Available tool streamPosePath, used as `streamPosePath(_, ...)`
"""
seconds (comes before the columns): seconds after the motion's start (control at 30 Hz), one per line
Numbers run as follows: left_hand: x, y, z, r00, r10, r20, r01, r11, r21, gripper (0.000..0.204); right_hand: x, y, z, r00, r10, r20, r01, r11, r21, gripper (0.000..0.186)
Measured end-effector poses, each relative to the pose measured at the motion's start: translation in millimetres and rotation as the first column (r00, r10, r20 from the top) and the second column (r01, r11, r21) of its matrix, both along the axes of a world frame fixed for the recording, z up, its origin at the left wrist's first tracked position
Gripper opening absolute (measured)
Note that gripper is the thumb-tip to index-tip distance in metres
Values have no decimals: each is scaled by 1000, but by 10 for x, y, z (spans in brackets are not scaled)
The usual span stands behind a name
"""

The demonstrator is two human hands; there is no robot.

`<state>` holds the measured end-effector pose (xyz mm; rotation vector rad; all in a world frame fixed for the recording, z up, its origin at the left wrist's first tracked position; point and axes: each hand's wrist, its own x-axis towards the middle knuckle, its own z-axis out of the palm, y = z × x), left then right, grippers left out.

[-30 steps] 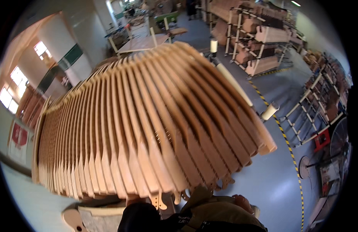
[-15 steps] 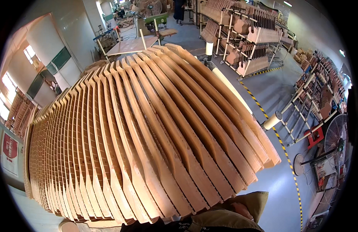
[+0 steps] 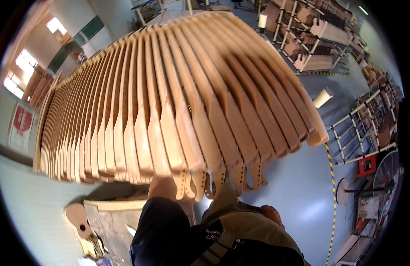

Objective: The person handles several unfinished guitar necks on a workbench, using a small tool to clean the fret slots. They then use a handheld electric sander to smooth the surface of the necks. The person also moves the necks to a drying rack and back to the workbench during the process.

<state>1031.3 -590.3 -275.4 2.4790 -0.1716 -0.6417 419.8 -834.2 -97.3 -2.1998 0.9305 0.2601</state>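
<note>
A long row of light-brown wooden guitar necks (image 3: 169, 133) stands side by side in front of me, their broad ends facing me. Under the front edge, several headstocks with peg holes (image 3: 199, 184) stick out from a lower layer. My left hand (image 3: 161, 188) reaches up out of a dark sleeve and passes beneath the broad ends; its fingers are hidden behind the wood. By my right side, below the row, hangs my right hand (image 3: 272, 216). It is apart from the necks, and its fingers are too small and blurred to make out.
A bench top (image 3: 112, 226) stands below left, with a guitar body (image 3: 77, 219) beside it. Pale rack posts (image 3: 323, 97) rise at the row's right end. Farther right are racks of guitar bodies (image 3: 320, 62), a standing fan (image 3: 386, 173) and yellow-black floor tape (image 3: 332, 190).
My view has tipped down and closer to my body, so the row sits higher in the picture. My left forearm has come into view under the necks, and the lower headstocks now show.
</note>
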Motion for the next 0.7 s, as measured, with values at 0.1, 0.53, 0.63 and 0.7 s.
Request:
streamPosePath(0.1, 23, 129, 108, 990, -19, 138, 18, 1000, 9, 55, -69, -90, -208, 994, 110, 26, -110, 994, 21, 45)
streamPosePath(0.53, -2782, 581, 873, 832, 158, 532, -110, 987, -120, 38, -1614, -193, -380, 968, 222, 115, -216, 975, -59, 49)
streamPosePath(0.63, -3295, 696, 847, 879, 132, 459, -52, 982, -184, 43, -1772, -136, -345, 962, 266, 62, -263, 963, -55, 48)
streamPosePath(0.7, -3561, 722, 861, 907, 75, 414, -8, 987, -161, 47, -1819, -107, -313, 956, 291, 29, -289, 956, -55, 48)
